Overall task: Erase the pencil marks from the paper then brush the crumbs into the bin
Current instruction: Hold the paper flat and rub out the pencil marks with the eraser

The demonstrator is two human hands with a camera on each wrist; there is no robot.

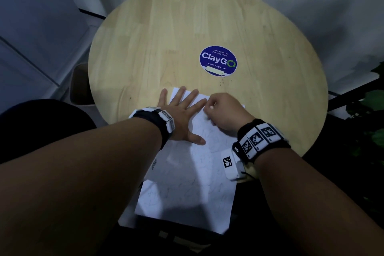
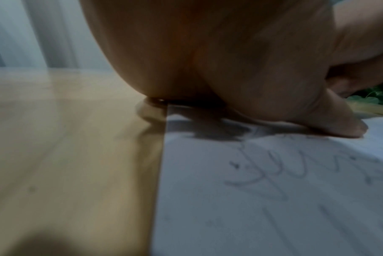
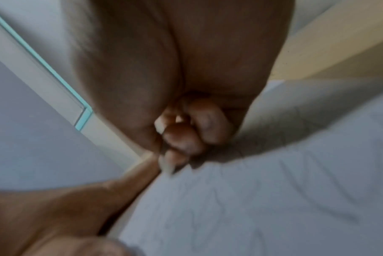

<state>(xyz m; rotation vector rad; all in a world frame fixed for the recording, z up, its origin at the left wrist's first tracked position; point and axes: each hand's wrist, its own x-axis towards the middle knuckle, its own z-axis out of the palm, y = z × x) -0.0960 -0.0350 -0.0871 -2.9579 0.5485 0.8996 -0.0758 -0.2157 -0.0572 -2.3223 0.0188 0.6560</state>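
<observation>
We see the white sheet of paper (image 1: 187, 183) with faint grey pencil scribbles (image 2: 280, 169) lying on the near part of the round pale wooden table (image 1: 166, 37); its near edge overhangs the table rim toward us. Our left hand (image 1: 182, 118) lies flat, fingers straight and spread, across the sheet's far left corner, little finger out on bare wood. Our right hand (image 1: 224, 110), fingers curled, pinches a small white eraser (image 1: 211, 107) against the paper's far edge, just beside the left fingertips. The far half of the table is open wood, bearing only a blue oval sticker (image 1: 218, 60) and a few dark specks (image 1: 221, 83) close by it. Left of the table, below its rim, stands a beige bin (image 1: 80, 85); contents cannot be made out.
</observation>
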